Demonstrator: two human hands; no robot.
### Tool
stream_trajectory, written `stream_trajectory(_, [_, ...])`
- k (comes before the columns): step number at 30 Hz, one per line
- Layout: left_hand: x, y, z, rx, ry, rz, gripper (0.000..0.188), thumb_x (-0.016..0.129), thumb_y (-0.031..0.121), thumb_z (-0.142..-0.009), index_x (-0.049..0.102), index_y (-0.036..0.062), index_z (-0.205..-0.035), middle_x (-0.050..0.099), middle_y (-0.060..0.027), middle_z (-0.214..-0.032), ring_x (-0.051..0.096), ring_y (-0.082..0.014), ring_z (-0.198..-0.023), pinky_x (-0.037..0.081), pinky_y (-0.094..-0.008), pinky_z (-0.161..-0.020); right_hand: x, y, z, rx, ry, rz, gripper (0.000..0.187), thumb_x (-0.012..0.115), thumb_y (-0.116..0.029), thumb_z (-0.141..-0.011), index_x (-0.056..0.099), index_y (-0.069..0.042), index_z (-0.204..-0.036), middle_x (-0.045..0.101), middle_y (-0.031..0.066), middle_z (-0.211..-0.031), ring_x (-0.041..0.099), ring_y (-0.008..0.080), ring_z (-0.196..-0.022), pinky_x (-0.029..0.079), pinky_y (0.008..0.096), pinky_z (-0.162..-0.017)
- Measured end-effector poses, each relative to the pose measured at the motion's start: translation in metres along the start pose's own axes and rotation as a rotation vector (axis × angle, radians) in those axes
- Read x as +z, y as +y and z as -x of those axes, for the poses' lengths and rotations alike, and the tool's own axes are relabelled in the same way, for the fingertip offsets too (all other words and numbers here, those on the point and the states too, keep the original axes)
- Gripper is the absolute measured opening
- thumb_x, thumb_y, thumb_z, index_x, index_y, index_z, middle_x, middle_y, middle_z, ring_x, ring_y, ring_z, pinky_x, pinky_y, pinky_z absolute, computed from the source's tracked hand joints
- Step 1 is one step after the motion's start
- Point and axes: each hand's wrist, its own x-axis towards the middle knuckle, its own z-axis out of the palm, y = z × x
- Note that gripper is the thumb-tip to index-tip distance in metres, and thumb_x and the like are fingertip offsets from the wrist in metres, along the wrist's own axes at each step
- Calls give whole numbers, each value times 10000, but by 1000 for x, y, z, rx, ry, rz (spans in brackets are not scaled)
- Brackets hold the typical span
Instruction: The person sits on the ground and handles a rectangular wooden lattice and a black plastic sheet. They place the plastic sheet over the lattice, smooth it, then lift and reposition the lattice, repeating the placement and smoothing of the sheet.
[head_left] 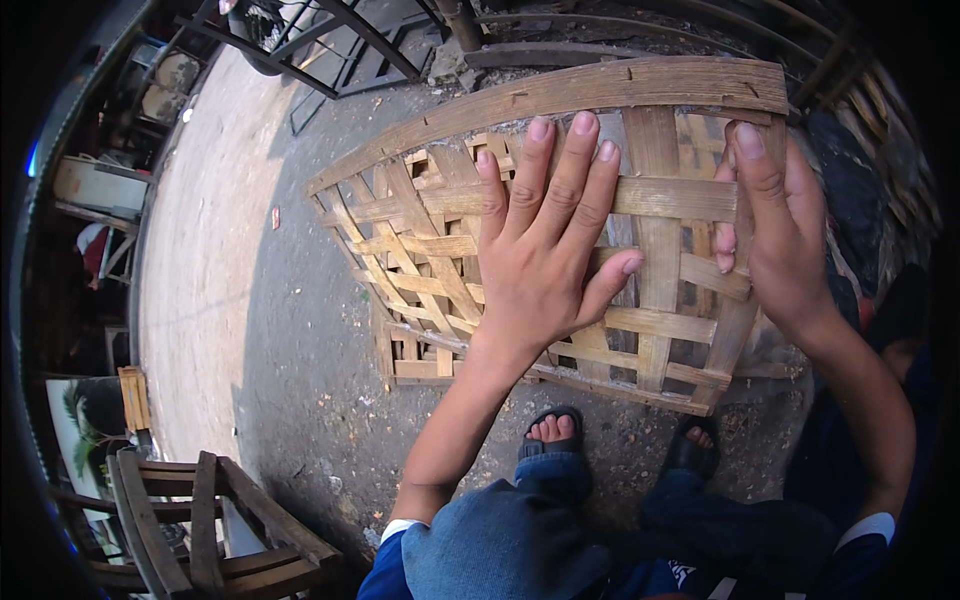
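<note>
My left hand lies open and flat on the woven bamboo basket; my right hand grips its right edge. The lattice looks woven and rimmed, with gaps left open.

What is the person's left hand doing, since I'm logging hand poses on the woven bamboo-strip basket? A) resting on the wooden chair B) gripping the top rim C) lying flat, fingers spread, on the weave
C: the left hand lies palm-down with spread fingers on the woven bamboo-strip basket.
</note>
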Motion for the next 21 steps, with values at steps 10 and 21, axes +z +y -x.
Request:
stream_trajectory(10, [-21,-138,90,-793,-69,-192,604,276,461,-1107,364,110,-1591,351,-122,-1650,190,-402,-1560,86,-626,-1236,-7,15,-1,103,54,-11,405,519,-435,-1075,586,-39,-1124,552,41,-932,538,66,-549,442,210,-453])
stream_trajectory(21, [26,-69,94,-275,-71,-46,688,340,543,-1063,304,142,-1621,147,-194,-1706,99,-412,-1576,55,-587,-1249,-6,12,-6,90,62,-3,416,511,-438,-1078,592,-39,-1164,556,32,-894,534,63,-566,452,220,-464])
